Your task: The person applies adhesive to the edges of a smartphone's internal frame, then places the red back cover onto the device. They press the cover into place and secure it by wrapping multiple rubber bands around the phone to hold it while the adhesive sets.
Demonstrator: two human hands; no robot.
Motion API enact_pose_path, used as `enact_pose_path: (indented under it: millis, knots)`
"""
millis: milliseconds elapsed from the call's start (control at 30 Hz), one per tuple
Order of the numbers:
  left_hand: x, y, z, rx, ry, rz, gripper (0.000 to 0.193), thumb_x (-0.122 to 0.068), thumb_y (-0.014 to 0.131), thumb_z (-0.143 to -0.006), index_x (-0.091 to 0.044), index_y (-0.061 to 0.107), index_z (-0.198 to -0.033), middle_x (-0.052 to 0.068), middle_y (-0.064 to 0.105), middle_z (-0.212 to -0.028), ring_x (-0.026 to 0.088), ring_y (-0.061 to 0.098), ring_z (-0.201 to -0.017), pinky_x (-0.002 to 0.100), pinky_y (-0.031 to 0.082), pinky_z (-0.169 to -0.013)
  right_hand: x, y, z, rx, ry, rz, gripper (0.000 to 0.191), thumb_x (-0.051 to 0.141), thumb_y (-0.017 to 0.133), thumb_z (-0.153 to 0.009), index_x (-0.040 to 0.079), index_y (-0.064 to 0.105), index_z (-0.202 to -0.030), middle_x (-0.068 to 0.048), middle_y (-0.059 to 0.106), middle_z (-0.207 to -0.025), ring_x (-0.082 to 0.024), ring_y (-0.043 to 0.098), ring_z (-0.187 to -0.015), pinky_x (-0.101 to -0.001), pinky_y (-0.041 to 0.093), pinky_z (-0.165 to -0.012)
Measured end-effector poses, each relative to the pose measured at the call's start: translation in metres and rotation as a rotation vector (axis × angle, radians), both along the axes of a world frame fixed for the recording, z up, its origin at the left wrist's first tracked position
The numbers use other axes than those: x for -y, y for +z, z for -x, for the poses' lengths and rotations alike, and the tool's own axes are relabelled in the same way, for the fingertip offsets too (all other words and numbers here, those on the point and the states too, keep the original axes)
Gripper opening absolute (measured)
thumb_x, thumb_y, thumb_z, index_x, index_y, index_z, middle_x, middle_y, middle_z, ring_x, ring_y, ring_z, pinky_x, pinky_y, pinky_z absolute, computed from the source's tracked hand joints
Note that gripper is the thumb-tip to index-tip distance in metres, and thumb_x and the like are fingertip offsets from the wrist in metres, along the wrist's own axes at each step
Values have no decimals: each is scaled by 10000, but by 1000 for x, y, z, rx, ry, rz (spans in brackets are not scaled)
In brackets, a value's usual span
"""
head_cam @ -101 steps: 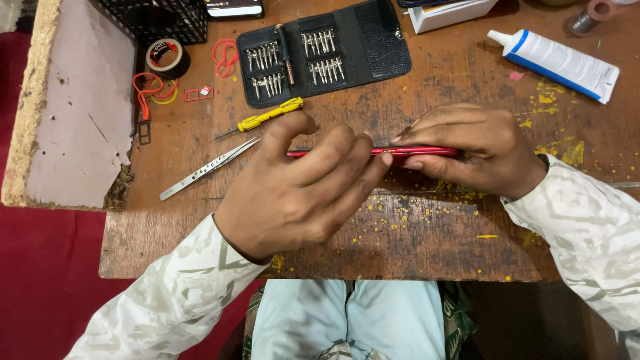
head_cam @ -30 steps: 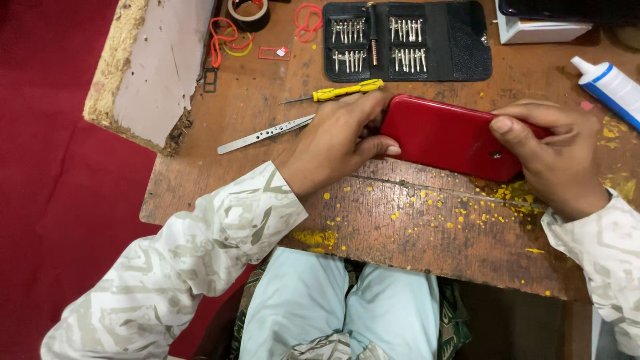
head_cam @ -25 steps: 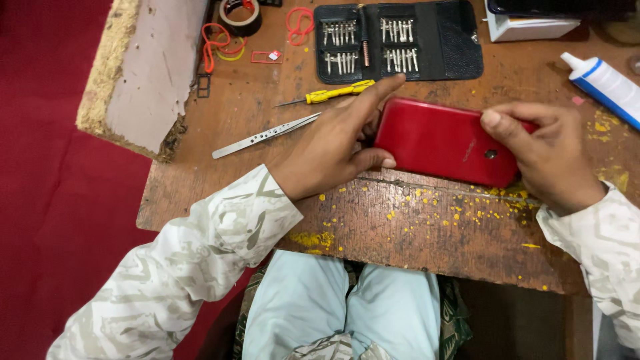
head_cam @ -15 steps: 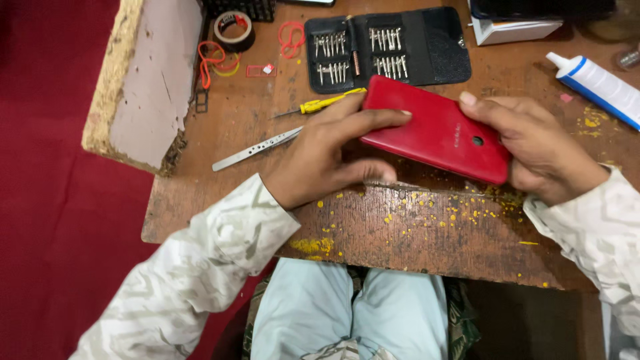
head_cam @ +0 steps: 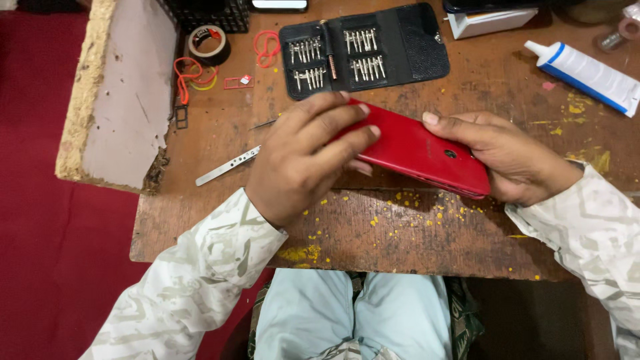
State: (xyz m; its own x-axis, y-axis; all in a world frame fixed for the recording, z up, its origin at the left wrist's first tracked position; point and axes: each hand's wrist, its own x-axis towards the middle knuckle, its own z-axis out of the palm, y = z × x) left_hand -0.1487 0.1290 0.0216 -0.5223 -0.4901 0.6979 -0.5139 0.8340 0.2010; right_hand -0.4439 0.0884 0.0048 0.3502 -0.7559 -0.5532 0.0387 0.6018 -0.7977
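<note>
Red phone (head_cam: 420,150) being held tilted above the wooden tabletop (head_cam: 400,227), left hand (head_cam: 300,160) curling fingers over its left end, right hand (head_cam: 513,160) gripping its right end, tweezers (head_cam: 227,167) lying beside.

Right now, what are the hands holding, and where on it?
A red phone, back up: left hand grips its left end, right hand its right end.

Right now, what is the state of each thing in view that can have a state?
Red phone: back up, held off the wooden table by left hand and right hand.
Black bit case: open, flat.
White glue tube: capped, lying.
Metal tweezers: lying.
</note>
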Motion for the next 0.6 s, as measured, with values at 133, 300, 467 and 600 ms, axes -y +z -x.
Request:
enact_pose_path:
  millis: [133, 300, 467, 600]
  knots:
    - [0, -6, 5, -70, -3, -128, 448, -231, 857, -879, -78, 699, -1269, 168, 549, -1461, 382, 515, -1437, 465, 479, -1200, -1, 2, 7, 38, 17, 103, 409, 313, 620, -1041, -77, 677, -1150, -130, 744, -919, -126, 715, -733, -289, 608, -690]
    - [2, -8, 9, -148, -87, -333, 566, -278, 907, -828, -60, 678, -1297, 246, 419, -1596, 411, 456, -1507, 457, 443, -1237, 0, 4, 15, -69, 59, 238, 378, 300, 624, -1025, -55, 722, -1109, -108, 741, -861, -106, 682, -663, -268, 584, -627]
    - [1, -12, 9, -148, -100, -532, 638, -241, 942, -759, -64, 662, -1304, 222, 447, -1572, 357, 548, -1408, 405, 495, -1152, -1, 1, 16, -155, 106, 399, 346, 258, 667, -998, -64, 752, -1088, -78, 763, -893, -75, 654, -685, -230, 544, -614]
    - [4, -14, 9, -100, -103, -499, 715, -236, 983, -676, -67, 665, -1294, 181, 489, -1477, 355, 565, -1346, 409, 500, -1116, -2, 4, 13, -208, 126, 442, 323, 219, 682, -963, -60, 754, -1110, -82, 775, -896, -76, 689, -720, -220, 574, -646]
